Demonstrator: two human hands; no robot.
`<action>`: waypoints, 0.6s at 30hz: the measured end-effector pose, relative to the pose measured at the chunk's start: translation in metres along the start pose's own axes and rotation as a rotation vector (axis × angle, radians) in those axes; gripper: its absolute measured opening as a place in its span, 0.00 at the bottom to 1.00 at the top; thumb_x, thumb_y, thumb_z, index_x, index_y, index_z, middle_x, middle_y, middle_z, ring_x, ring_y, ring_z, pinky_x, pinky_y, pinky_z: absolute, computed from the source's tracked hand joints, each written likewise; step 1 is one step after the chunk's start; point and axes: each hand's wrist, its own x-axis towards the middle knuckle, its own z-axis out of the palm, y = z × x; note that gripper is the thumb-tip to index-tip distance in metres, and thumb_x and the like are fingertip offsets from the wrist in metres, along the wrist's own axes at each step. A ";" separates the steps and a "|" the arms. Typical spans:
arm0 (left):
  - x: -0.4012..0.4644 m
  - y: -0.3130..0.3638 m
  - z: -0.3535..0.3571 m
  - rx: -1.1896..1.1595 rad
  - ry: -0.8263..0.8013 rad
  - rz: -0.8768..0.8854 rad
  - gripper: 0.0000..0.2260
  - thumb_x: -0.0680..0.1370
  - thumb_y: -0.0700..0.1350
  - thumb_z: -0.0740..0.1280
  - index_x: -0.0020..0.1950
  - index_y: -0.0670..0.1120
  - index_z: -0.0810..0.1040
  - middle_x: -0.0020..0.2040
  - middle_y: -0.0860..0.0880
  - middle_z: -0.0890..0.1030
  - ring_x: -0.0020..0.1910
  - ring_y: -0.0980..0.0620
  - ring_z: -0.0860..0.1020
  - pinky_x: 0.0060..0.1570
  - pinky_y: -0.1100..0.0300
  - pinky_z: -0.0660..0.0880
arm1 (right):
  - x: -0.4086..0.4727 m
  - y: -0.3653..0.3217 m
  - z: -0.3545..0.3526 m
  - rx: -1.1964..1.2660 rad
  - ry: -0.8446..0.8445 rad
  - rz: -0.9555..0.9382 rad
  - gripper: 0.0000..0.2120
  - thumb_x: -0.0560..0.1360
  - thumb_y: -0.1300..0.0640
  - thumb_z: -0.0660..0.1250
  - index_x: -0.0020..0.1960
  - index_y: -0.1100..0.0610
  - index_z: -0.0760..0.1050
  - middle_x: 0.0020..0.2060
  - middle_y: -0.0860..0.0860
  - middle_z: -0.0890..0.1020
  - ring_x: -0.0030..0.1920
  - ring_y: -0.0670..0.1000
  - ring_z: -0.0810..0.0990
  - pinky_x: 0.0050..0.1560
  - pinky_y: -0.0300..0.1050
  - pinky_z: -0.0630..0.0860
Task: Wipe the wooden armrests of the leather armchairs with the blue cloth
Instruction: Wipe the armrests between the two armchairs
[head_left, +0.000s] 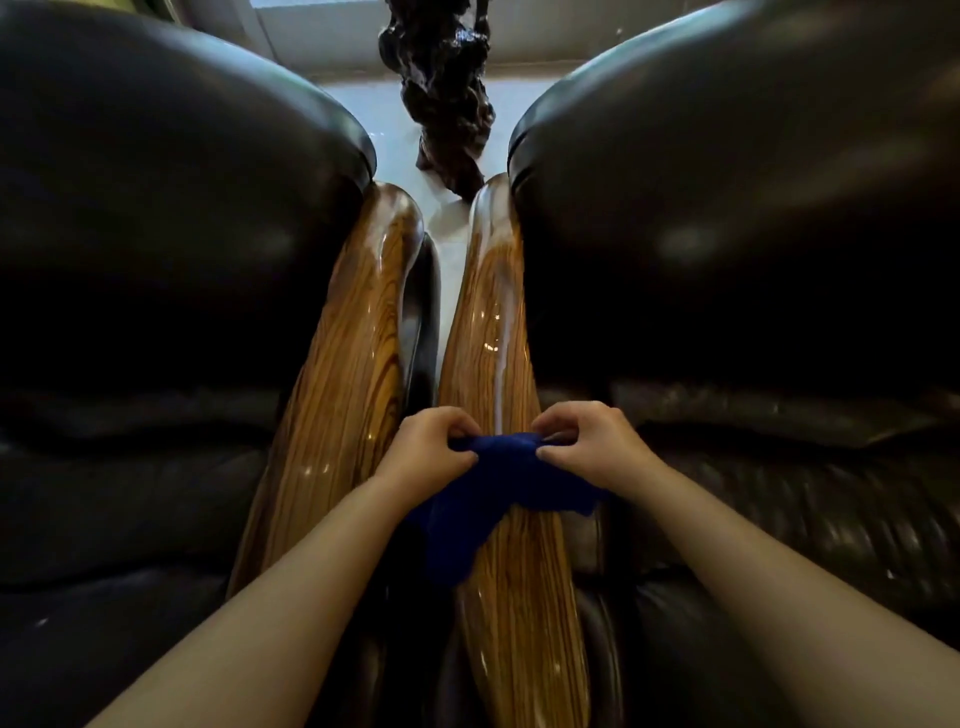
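Nearest the viewer, forearms: both reach forward from the bottom edge and meet over the gap between the two armchairs, so the cloth can be worked from both ends.
Left hand (431, 444): fingers curled, thumb and fingertips pinching the cloth's left end.
Right hand (587, 441): closed the same way, pinching the cloth's right end.
Blue cloth (498, 483): stretched between the two pinches, its slack hanging below the grip and draped over the right armrest (493, 332); it seems held this way for unfolding or regripping before a stroke.
Left armrest (353, 353): just left of the grip, bare, glossy.
Beyond the grip: both armrests run away between the dark leather backs (727, 208), shining under the light.
Farthest: a dark carved piece (447, 104) stands on the pale floor past the armrest tips.
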 end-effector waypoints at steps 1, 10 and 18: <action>-0.002 -0.003 0.002 -0.019 0.031 -0.005 0.10 0.72 0.40 0.68 0.52 0.50 0.77 0.50 0.53 0.79 0.51 0.56 0.78 0.49 0.62 0.76 | -0.002 0.002 0.003 0.036 0.017 0.012 0.11 0.72 0.58 0.68 0.53 0.47 0.76 0.44 0.40 0.78 0.47 0.41 0.78 0.43 0.34 0.75; -0.016 -0.030 0.070 0.215 0.451 0.100 0.24 0.77 0.56 0.41 0.72 0.59 0.37 0.75 0.57 0.37 0.73 0.60 0.36 0.73 0.51 0.39 | -0.018 0.012 0.068 -0.304 0.562 -0.008 0.27 0.77 0.43 0.42 0.73 0.46 0.38 0.75 0.46 0.42 0.75 0.45 0.38 0.73 0.52 0.39; 0.011 -0.059 0.109 0.399 0.442 0.039 0.27 0.78 0.53 0.44 0.74 0.51 0.38 0.76 0.48 0.39 0.75 0.52 0.37 0.72 0.43 0.42 | 0.014 0.034 0.115 -0.412 0.522 0.146 0.30 0.76 0.41 0.39 0.74 0.53 0.39 0.75 0.48 0.44 0.75 0.48 0.42 0.74 0.53 0.48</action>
